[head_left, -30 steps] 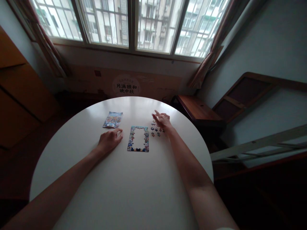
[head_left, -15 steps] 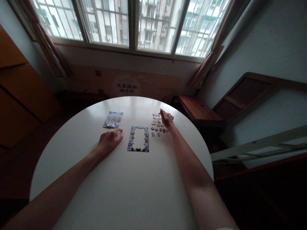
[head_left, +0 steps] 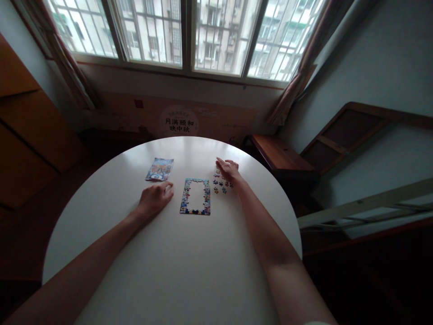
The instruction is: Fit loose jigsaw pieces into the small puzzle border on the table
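my right hand swings back over the puzzle pieces, hiding several
its fingers stretch out, grip impossible to tell; my left hand rests loosely curled, nothing visible in it. between them, the puzzle frame stays unfilled.

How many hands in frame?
2. The left hand is by the near edge of the printed packet; the right hand is over the loose puzzle pieces, right of the puzzle border. No others visible.
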A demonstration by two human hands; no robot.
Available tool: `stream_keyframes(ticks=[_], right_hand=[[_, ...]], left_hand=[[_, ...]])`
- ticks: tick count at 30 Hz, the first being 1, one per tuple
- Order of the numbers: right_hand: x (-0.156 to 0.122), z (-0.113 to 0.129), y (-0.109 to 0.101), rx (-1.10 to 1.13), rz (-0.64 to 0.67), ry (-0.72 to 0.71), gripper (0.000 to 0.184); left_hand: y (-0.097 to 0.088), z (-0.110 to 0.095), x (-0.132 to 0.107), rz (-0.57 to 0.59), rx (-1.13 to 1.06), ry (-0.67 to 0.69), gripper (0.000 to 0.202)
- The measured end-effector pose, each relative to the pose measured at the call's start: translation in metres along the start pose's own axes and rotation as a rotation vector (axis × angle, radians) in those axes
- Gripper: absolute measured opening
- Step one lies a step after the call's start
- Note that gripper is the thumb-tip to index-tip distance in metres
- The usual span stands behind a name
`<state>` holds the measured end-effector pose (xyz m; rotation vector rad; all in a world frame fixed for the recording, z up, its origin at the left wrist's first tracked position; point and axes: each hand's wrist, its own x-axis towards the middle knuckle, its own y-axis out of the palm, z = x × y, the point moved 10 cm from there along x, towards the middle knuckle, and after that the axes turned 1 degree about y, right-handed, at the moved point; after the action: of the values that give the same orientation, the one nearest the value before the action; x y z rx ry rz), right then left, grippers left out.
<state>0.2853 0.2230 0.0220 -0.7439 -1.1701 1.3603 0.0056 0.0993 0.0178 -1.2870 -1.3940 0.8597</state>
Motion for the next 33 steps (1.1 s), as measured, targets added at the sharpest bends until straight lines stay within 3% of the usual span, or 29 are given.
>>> stream_keyframes(ticks=[4,13,17,21,29,33], right_hand=[[0.002,0.002,-0.001,0.001,-0.002,-0.010,0.064],[0.005,-0.020,-0.004,0.021,-0.087,0.072,0.066],[0.004,-0.041,-0.019,0.110,-0.183,0.149,0.071],[0.001,-0.061,-0.022,0.230,-0.188,0.223,0.076],[0.005,-0.052,-0.007,0.198,-0.151,0.149,0.069],[0.001,-0.067,-0.016,0.278,-0.228,0.216,0.070]], left_hand=[[0.001,0.000,0.001,-0.007,0.004,0.006,0.036],[0.000,0.000,0.000,0.001,-0.007,0.007,0.036],[0.002,0.001,0.001,0.007,0.012,-0.006,0.037],[0.002,0.001,0.000,0.008,0.008,-0.004,0.037],[0.001,0.002,0.001,0.005,0.017,-0.009,0.037],[0.003,0.002,0.001,0.002,0.014,-0.009,0.037]])
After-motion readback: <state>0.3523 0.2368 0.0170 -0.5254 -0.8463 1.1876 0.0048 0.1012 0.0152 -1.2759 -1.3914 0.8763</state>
